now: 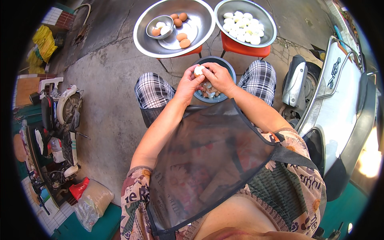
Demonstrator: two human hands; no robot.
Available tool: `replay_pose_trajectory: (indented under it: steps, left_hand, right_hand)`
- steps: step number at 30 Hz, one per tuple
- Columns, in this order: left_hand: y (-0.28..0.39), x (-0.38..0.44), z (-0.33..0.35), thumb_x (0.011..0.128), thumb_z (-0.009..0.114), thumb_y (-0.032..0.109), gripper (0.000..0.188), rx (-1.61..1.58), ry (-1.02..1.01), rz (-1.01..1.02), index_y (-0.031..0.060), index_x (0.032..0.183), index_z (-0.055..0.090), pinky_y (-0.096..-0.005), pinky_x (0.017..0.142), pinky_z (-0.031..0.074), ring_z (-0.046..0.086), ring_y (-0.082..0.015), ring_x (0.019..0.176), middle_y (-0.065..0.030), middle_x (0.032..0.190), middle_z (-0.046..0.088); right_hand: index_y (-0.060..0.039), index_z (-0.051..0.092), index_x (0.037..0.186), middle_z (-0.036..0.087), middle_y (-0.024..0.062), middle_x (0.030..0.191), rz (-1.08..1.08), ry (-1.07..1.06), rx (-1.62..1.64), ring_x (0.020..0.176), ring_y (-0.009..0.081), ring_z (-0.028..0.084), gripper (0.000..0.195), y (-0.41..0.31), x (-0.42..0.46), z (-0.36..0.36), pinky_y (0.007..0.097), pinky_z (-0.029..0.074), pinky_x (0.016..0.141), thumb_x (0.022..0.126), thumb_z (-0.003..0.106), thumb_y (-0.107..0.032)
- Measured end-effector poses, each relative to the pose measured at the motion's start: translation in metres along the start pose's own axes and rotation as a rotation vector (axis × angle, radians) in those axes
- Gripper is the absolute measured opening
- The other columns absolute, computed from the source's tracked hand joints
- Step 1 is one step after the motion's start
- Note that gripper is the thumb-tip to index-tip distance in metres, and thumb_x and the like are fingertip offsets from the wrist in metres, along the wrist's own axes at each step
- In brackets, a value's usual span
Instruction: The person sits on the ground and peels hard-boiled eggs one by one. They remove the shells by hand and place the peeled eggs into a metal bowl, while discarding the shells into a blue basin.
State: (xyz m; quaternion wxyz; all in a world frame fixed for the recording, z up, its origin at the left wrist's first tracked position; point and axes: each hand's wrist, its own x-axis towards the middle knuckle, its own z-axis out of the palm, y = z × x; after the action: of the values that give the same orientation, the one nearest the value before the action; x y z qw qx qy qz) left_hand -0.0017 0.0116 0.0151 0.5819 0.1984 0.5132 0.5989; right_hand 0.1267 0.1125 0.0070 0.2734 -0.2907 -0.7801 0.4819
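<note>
A partly peeled egg [199, 70] is held between my left hand [188, 84] and my right hand [219, 77]; its white top is bare and brown shell covers the lower part. Both hands are above a blue-grey basin [231, 72] holding broken eggshells [210, 91]. Beyond them to the left, a wide steel bowl [141, 45] contains several brown eggs [181, 37] and a small steel bowl [160, 36] with white eggs and one brown egg. A second steel bowl [271, 28] at the right holds several peeled white eggs [243, 25].
Red stools [246, 49] support the big bowls. My knees in plaid trousers [154, 90] flank the basin. A white scooter [336, 99] stands close at the right. Another two-wheeler [67, 111] is at the left, with a filled sack [97, 198] below it. The concrete floor is cracked.
</note>
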Motion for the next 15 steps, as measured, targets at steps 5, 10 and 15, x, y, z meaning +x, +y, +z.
replay_pose_trajectory:
  steps: [5, 10, 15]
  left_hand:
    - [-0.0031, 0.0012, -0.0005, 0.085, 0.067, 0.021, 0.047, 0.054, 0.014, 0.018, 0.0094, 0.123, 0.042, -0.0226, 0.062, 0.046, 0.059, -0.0127, 0.092, -0.0032, 0.109, 0.057]
    - [-0.0033, 0.0011, 0.0005, 0.084, 0.067, 0.021, 0.046, 0.059, 0.028, 0.024, 0.0075, 0.121, 0.043, -0.0218, 0.059, 0.046, 0.059, -0.0131, 0.089, -0.0038, 0.106, 0.058]
    - [-0.0061, 0.0030, -0.0015, 0.086, 0.065, 0.020, 0.043, 0.061, 0.024, 0.019, 0.0068, 0.121, 0.043, -0.0221, 0.059, 0.047, 0.061, -0.0140, 0.087, -0.0041, 0.105, 0.059]
  right_hand:
    - [-0.0067, 0.062, 0.106, 0.061, 0.0135, 0.094, -0.040, -0.026, -0.028, 0.086, 0.0319, 0.061, 0.027, -0.0014, -0.0022, 0.0003, 0.0362, 0.048, 0.075, 0.089, 0.051, -0.025]
    - [-0.0048, 0.063, 0.103, 0.062, 0.0152, 0.094, -0.027, -0.026, -0.002, 0.085, 0.0319, 0.061, 0.026, -0.0037, -0.0017, -0.0001, 0.0363, 0.049, 0.075, 0.088, 0.050, -0.022]
    - [-0.0029, 0.063, 0.098, 0.063, 0.0161, 0.091, -0.004, 0.028, 0.015, 0.080, 0.0291, 0.063, 0.023, 0.0013, 0.0001, 0.0021, 0.0346, 0.050, 0.072, 0.086, 0.050, -0.017]
